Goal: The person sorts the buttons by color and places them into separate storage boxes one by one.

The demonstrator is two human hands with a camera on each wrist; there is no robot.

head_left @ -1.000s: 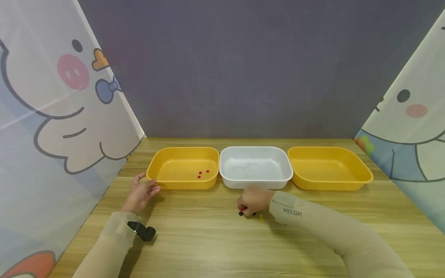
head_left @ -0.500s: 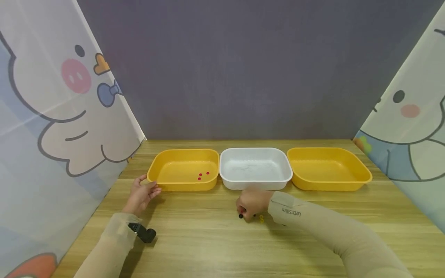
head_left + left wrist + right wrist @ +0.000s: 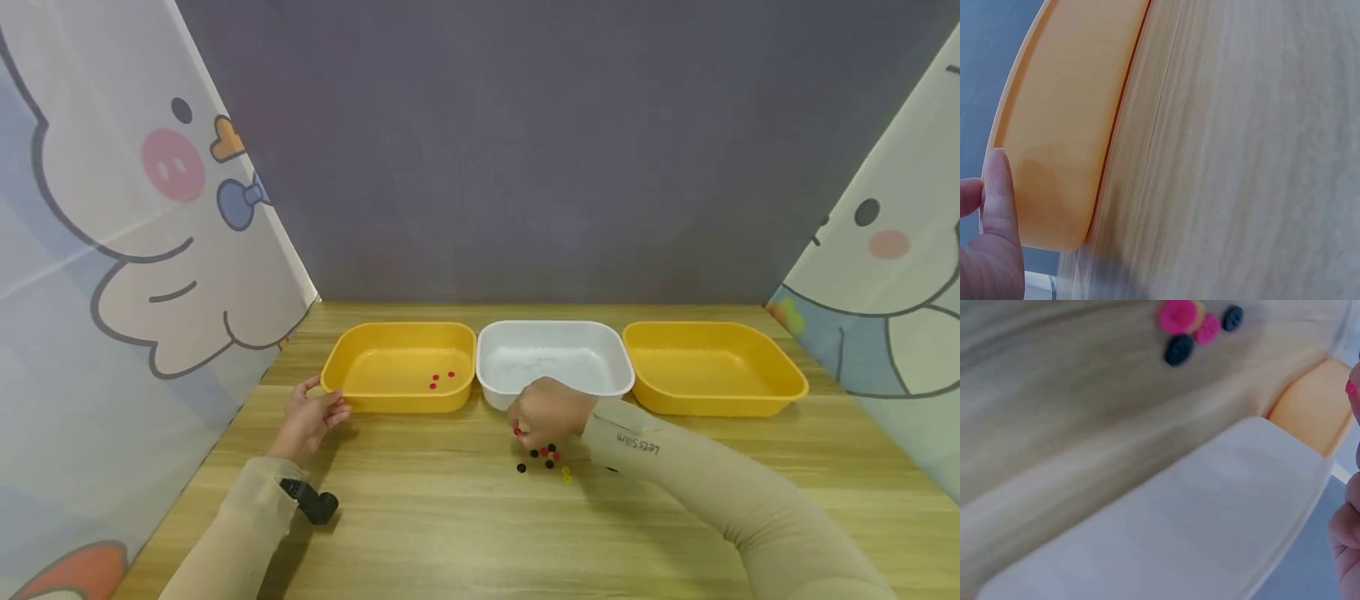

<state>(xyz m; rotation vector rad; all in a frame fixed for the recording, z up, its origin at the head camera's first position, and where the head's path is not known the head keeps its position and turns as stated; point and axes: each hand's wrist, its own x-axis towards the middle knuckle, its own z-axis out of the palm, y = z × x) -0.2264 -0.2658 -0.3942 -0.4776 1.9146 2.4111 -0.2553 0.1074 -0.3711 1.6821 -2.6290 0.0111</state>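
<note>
Sorting, seemingly | right hand (image 3: pixel 546 410) pinches red button (image 3: pixel 517 432), lower centre | left hand (image 3: pixel 306 423) grips left yellow tray (image 3: pixel 405 403) | next: likely leftward carry

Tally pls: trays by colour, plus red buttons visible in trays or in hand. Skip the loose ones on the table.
Yellow trays: 2
White tray: 1
Red buttons in left yellow tray: 3
Red button visible in right hand: 1
Total: 7
</note>
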